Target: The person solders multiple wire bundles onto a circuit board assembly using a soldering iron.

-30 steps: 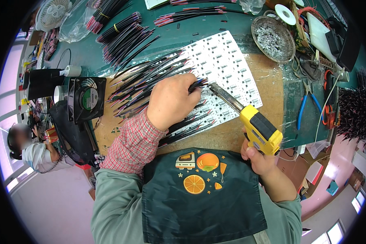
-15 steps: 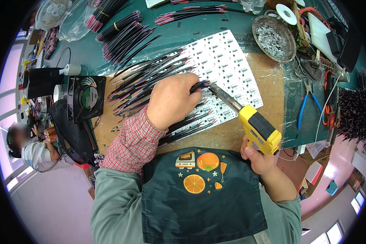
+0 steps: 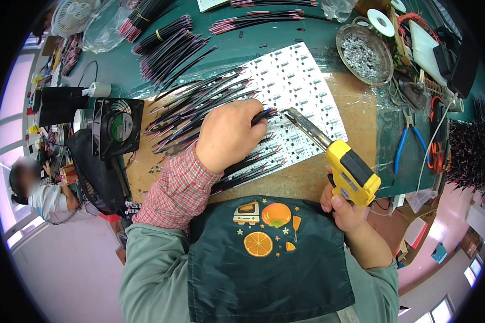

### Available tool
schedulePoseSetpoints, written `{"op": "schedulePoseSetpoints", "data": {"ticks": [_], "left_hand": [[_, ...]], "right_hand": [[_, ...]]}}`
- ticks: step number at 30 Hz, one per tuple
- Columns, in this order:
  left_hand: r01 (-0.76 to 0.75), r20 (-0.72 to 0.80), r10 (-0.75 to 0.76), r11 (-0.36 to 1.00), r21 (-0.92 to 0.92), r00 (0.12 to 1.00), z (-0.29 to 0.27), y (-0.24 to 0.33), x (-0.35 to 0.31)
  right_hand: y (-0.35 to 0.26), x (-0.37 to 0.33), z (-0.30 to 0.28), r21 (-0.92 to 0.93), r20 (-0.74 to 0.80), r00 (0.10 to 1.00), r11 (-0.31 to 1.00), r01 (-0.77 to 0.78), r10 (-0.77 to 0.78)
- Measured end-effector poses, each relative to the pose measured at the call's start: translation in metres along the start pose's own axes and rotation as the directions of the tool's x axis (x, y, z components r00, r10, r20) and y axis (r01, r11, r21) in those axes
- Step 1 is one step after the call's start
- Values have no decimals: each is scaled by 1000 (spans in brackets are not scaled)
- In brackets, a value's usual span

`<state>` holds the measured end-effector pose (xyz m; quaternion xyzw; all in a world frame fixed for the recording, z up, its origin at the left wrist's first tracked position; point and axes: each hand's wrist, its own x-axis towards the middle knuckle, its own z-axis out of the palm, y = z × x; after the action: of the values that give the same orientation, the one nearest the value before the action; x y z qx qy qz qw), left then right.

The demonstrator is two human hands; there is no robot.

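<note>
My left hand is closed in a pinch on a thin cable with a black jacket, its end pointing right over a white sheet of small circuit boards. My right hand grips the handle of a yellow and black soldering gun. The gun's metal tip points up and left, a small gap away from the cable end. Many black cables with red and dark wire ends lie across the sheet's left part, on both sides of my left hand. My palm hides some of them.
A black fan stands at the left. Cable bundles lie at the back left. On the right are a round metal pan with silvery scraps, and blue-handled pliers. A person sits at the far left.
The soldering gun has moved slightly right, and its tip has drawn away from the cable end. My left hand keeps its pinch in nearly the same place.
</note>
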<state>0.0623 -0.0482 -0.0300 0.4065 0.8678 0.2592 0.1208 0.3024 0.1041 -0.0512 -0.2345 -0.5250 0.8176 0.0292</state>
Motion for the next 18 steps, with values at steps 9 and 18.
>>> {"op": "schedulePoseSetpoints", "data": {"ticks": [9,18], "left_hand": [[68,-25,-70,994,-86,997,-6,5,-14],[-262,-494,179,959,-105,851,-39,-1,-20]], "right_hand": [[3,0,-9,-42,41,999,999,12,-10],[5,-2,-13,-64,53,998,998,19,-15]]}}
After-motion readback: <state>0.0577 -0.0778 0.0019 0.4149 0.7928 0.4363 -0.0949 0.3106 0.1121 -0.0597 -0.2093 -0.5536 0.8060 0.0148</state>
